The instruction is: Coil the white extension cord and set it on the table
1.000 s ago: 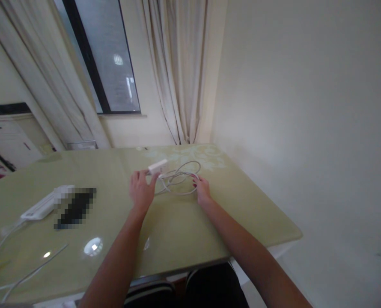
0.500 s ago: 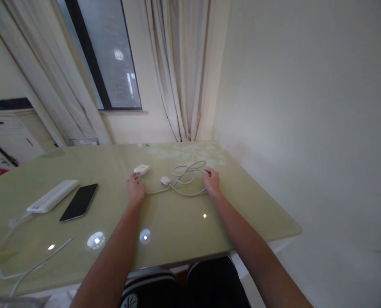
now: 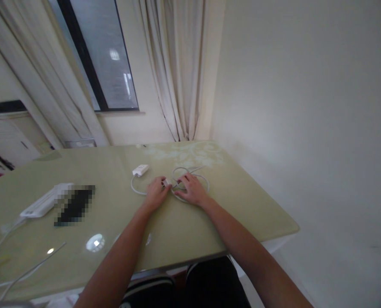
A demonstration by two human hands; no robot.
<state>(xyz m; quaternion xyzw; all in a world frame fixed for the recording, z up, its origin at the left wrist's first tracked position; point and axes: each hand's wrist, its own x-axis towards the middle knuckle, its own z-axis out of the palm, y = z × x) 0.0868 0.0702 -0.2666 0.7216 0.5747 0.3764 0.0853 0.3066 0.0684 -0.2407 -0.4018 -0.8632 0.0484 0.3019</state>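
A white plug (image 3: pixel 167 183) on a grey-white cable is pinched between the thumb and fingers of my left hand (image 3: pixel 157 192), low over the table. Close to its right, my right hand (image 3: pixel 192 189) reaches over the loosely looped cable (image 3: pixel 206 179). The thumb and forefinger of that hand stand apart around the cable near the plug; contact with it is hard to make out. Behind my left hand lies a small white socket block (image 3: pixel 141 170), with its cord curving down toward that hand. Part of the loops is covered by my right hand.
At the left of the glossy greenish table (image 3: pixel 242 214) lie a white power strip (image 3: pixel 43 204) and a dark, pixelated flat object (image 3: pixel 76 206). A loose white cable (image 3: pixel 33 270) runs along the near left edge. A wall (image 3: pixel 306 128) borders the right side.
My left hand has left the socket block and moved right onto the plug. My right hand has let go of the far right loop and moved left, toward the plug.
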